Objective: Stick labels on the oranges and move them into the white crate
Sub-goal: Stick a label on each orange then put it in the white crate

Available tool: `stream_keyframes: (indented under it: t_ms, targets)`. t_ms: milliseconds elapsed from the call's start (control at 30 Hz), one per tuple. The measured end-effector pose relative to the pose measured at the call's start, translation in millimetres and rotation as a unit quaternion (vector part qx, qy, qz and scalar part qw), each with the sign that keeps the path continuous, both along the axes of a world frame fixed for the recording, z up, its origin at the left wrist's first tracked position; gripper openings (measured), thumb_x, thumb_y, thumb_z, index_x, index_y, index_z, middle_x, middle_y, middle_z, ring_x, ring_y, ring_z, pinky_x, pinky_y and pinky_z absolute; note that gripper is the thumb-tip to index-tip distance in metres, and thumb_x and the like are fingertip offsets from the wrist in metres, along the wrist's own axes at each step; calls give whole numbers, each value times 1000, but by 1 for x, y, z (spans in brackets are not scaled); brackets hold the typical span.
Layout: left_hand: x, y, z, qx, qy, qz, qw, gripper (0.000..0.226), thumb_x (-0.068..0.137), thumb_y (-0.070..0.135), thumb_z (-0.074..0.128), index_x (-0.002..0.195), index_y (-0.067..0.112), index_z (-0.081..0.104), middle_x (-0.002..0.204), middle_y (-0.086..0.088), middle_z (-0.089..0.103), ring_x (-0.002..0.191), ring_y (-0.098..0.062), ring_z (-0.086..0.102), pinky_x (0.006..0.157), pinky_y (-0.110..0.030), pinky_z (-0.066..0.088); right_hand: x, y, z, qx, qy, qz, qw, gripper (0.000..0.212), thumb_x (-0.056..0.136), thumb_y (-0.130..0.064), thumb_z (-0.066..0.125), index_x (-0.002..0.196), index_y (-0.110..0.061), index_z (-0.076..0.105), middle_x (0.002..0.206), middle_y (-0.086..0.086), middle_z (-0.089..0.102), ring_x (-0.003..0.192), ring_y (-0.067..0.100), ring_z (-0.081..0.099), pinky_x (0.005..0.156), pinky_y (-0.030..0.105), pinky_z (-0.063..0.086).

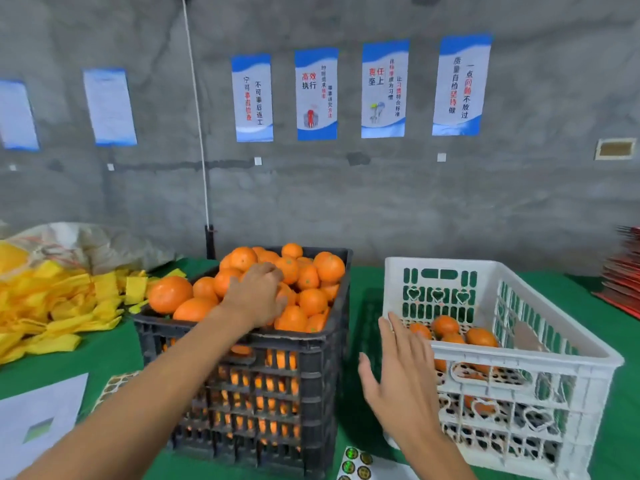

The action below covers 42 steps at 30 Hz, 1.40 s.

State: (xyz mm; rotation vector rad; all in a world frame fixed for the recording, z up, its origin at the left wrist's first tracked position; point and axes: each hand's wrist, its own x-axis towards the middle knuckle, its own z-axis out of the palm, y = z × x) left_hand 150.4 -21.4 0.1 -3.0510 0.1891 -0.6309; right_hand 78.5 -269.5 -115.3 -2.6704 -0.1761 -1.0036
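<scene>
Desk [367, 282]: green cover, black crate [311, 368] heaped with oranges [311, 299], white crate [519, 358] beside it (few oranges inside).
Wall: grey concrete, blue-white posters [316, 93].
Left hand [258, 294]: curled over heaped oranges.
Right hand [398, 375]: spread flat, holding nothing.
Labels [356, 465]: sheet at near edge.

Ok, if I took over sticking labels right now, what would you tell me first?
Left hand: reaching into the black crate, fingers curled over an orange on the pile; a full grip isn't clear yet.
Right hand: open, empty, in front of the near left corner of the white crate.
Black crate is heaped with oranges.
White crate holds only a few oranges; their labels can't be seen from here.
Label sheet lies on the green table by the near edge, between the crates.
Left: nearly the whole heap. Pick, label, move across.
</scene>
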Motion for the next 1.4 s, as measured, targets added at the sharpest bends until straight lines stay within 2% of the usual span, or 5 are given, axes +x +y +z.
stream_keyframes:
  t_ms: [433, 533, 700, 1100, 1400]
  targets:
    - [-23, 25, 4, -310, -162, -81, 933, 84, 76, 61, 82, 148, 32, 51, 121, -1, 72, 109, -21, 67, 93, -36, 56, -1, -6, 7, 144, -23, 75, 986, 53, 97, -47, 61, 143, -20, 57, 148, -9, 55, 137, 14, 49, 121, 31, 27]
    - [-69, -13, -11, -325, -187, -224, 900, 84, 76, 69, 75, 148, 35, 51, 130, 17, 64, 114, 3, 61, 93, -9, 48, -23, 0, 25, 281, 8, 195, 940, 59, 93, -73, 48, 144, -44, 49, 142, -30, 51, 132, -6, 47, 106, 15, 40]
    - [-111, -67, -77, -293, -166, -347, 875, 80, 81, 40, 85, 151, 25, 50, 149, 17, 52, 136, -2, 50, 109, -25, 44, -54, 11, 23, 420, 76, 328, 843, 63, 83, -79, 59, 138, -49, 54, 128, -24, 64, 118, 3, 64, 91, 25, 55]
    - [-117, -67, -241, -238, 97, -326, 910, 73, 91, 48, 75, 154, 27, 45, 152, 7, 48, 122, -21, 65, 95, -42, 57, -78, -43, -128, 342, 327, 262, 841, 55, 88, -70, 63, 138, -49, 51, 133, -24, 64, 123, 0, 61, 108, 38, 50]
    - [-114, -66, -249, -272, 76, -304, 910, 72, 92, 48, 75, 153, 24, 45, 151, 9, 47, 120, -16, 65, 92, -40, 59, -76, -62, -139, 48, 371, 313, 873, 66, 80, -77, 67, 138, -46, 57, 149, -41, 30, 142, -12, 23, 116, 17, 19]
